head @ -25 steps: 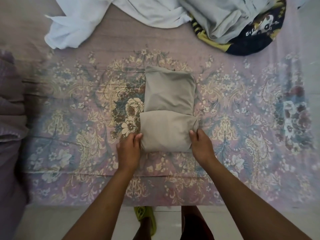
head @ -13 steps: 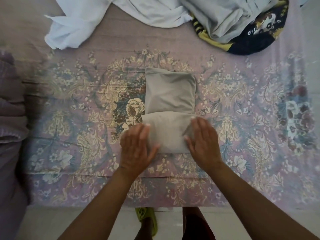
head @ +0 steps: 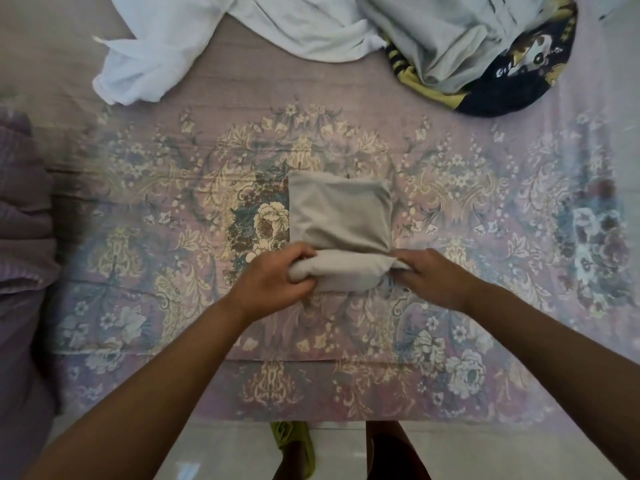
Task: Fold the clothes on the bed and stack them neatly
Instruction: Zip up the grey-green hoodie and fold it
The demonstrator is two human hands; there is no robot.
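garment [head: 341, 211]: soft beige cloth, folded rectangular, mid-bed, near edge rolled and gripped at each end by left hand [head: 273, 279] and right hand [head: 434, 277], fingers curled | change: flat pressing palms are replaced by a grip | bed [head: 485, 237]: floral mauve sheet; white cloth [head: 214, 36] heaped beyond; tiled floor below

The top edge is cutting off the white garment [head: 194, 39] and grey garment [head: 446, 39]. The grey garment is covering part of the dark printed cloth [head: 519, 74]. Both hands' fingertips are hiding under the beige garment [head: 341, 216].
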